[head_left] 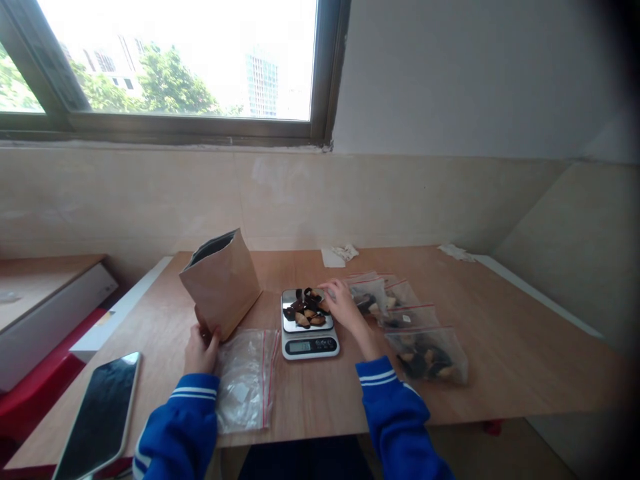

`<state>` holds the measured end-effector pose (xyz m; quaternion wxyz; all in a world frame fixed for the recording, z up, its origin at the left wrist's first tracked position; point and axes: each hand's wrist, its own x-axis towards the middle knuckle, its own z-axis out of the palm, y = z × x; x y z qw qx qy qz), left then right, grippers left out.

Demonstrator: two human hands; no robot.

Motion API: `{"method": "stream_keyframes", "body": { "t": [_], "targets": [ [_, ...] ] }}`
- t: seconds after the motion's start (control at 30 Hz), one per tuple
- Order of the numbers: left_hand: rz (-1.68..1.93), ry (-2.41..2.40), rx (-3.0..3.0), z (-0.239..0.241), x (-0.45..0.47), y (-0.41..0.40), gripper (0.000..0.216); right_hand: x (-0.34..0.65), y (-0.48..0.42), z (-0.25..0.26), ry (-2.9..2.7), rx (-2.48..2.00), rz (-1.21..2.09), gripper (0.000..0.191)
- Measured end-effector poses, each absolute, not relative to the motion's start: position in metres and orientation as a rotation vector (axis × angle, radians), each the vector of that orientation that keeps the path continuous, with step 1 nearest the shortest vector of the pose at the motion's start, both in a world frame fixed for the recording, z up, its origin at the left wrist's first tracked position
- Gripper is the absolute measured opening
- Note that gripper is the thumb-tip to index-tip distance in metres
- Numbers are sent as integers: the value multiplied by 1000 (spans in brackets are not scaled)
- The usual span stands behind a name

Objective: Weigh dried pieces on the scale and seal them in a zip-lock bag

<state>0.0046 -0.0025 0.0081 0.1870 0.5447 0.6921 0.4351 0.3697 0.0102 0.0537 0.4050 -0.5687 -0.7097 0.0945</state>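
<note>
Blue sleeves (pixel 180 408) up close! Left hand (pixel 201 351) curls round the tilted kraft paper bag (pixel 223 287), mouth toward far left; the right hand (pixel 341 305), nearer, has fingertips (pixel 323 288) on dark pieces (pixel 305 308) heaped on the digital scale (pixel 309 345), pinching or not, can't tell.

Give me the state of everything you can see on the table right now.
Left hand: holding the bag's lower edge
Kraft paper bag: open at the top, tilted, dark lining showing
Right hand: fingertips on the pieces
Dark-coated pieces: heaped on the scale
Digital kitchen scale: display on, digits unreadable
Clear zip bag: lying flat, looks empty
Filled zip bag: lying down, holding dark and tan pieces
Phone: lying flat, screen dark
</note>
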Motion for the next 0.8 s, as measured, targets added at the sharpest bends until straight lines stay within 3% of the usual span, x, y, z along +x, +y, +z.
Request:
{"method": "stream_keyframes", "body": {
  "t": [0.2,0.47,0.8],
  "targets": [
    [1372,1849,1521,7,5,-3,52,373,-8,27,-1643,-1403,290,26],
    [1629,1668,1459,8,15,-4,63,360,1,29,-1630,-1442,265,27],
    [1449,1846,1762,21,3,-29,85,383,-59,40,-1482,-1359,322,28]
  ]
}}
